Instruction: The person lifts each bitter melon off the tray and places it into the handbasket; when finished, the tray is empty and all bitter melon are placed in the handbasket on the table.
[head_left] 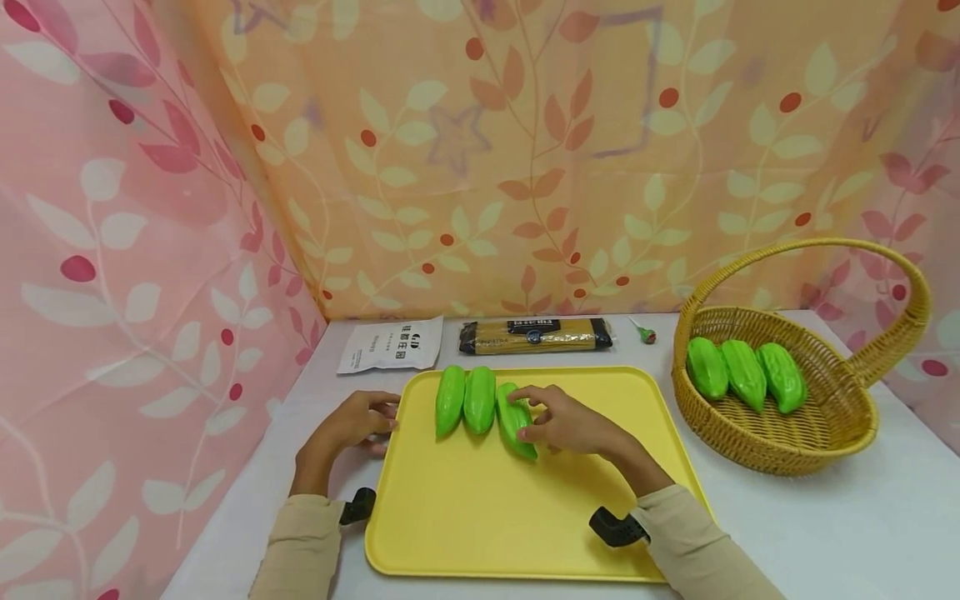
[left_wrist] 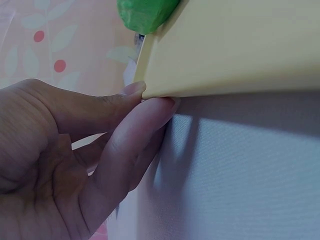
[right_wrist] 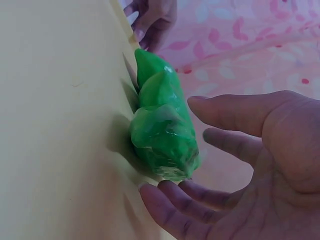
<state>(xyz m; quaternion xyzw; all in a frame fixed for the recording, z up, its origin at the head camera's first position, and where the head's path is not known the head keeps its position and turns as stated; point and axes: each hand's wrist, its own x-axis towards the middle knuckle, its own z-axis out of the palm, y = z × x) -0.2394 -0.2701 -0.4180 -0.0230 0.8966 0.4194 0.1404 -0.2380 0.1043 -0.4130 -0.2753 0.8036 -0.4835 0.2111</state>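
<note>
My left hand [head_left: 356, 421] is at the left rim of the yellow tray [head_left: 480, 521]; in the left wrist view thumb and fingertips pinch that rim. Three green, pointed, gourd-like vegetables with a shiny surface lie side by side at the tray's upper part: a left one [head_left: 450, 400], a middle one [head_left: 479, 402] and a right one [head_left: 513, 421], which is tilted. Over the right one hovers my right hand [head_left: 573, 423], fingers spread around it. The right wrist view shows a gap between the thumb and the nearest green vegetable [right_wrist: 162, 130].
To the right stands a wicker basket [head_left: 780, 454] with a tall handle, holding three similar green vegetables [head_left: 744, 375]. Behind the tray lie a white packet [head_left: 393, 346], a pack of noodles [head_left: 536, 336] and a small red-and-green item [head_left: 647, 335]. Patterned curtains surround the table.
</note>
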